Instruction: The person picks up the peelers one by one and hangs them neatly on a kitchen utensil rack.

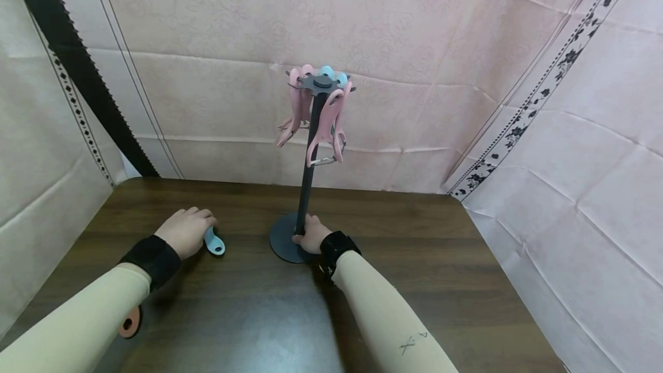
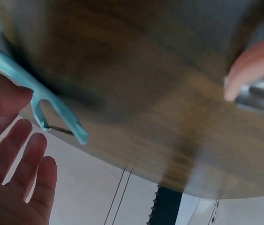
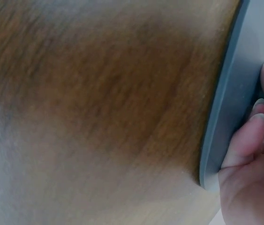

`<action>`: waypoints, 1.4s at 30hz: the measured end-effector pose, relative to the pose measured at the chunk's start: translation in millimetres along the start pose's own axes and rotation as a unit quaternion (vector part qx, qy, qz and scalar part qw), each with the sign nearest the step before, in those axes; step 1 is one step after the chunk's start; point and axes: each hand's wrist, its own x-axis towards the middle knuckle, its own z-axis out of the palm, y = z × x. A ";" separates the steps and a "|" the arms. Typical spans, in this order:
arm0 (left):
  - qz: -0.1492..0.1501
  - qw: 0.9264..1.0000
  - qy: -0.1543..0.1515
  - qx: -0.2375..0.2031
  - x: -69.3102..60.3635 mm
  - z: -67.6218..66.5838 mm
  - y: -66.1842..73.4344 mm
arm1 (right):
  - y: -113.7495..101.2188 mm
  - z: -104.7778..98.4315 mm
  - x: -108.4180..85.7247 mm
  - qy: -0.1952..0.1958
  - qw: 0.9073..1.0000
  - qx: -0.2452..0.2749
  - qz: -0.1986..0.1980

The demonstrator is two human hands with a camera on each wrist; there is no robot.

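Observation:
My left hand (image 1: 185,232) holds a light-blue Y-shaped peeler (image 1: 214,242) low over the left of the table. In the left wrist view the thumb presses on the handle of the peeler (image 2: 17,70), and several fingers stand off from it. With my right hand (image 1: 314,236) I grip the dark pole (image 1: 305,191) of a stand, just above its round base (image 1: 279,236). Pink peelers (image 1: 330,120) hang from the hooks at the top, and blue handle ends (image 1: 327,72) show at the back.
Beside my left forearm lies a pink peeler (image 1: 131,322), partly covered by the sleeve; its metal blade shows in the left wrist view. Patterned pale cloth (image 1: 362,27) hangs behind and beside the wooden table (image 1: 404,235).

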 end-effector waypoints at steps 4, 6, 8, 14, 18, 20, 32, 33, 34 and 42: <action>-0.001 1.000 -0.007 -0.001 -3.3 1.1 1.9 | 4.0 2.6 4.3 -0.001 1.000 0.001 0.004; -0.002 1.000 -0.006 0.000 -4.6 1.2 2.2 | 4.4 3.1 4.4 -0.001 1.000 0.006 0.001; -0.006 1.000 -0.004 -0.001 -5.3 1.6 2.1 | 3.8 2.8 3.6 -0.002 1.000 0.009 -0.003; -0.013 1.000 -0.006 -0.002 -4.4 5.1 0.5 | 0.4 -0.6 -0.1 -0.001 1.000 0.017 0.002; -0.011 1.000 -0.001 -0.002 -4.8 6.7 0.6 | 0.6 -1.2 0.4 0.002 1.000 0.007 -0.002; -0.013 1.000 -0.001 -0.002 -5.0 7.0 1.3 | 1.0 -0.8 1.1 0.004 1.000 -0.001 -0.004; -0.002 0.999 0.020 0.025 -4.4 4.8 4.4 | 0.5 1.1 2.3 0.009 1.000 -0.007 0.005; 0.001 0.999 0.024 0.027 -4.1 4.9 3.9 | 0.1 1.2 2.0 0.009 1.000 -0.008 0.007; 0.004 0.999 0.026 0.028 -4.0 5.1 3.6 | 0.2 1.4 2.3 0.009 1.000 -0.009 0.008; -0.044 0.998 -0.001 -0.039 -2.7 3.0 0.5 | 1.5 2.7 3.7 0.015 1.000 -0.009 0.002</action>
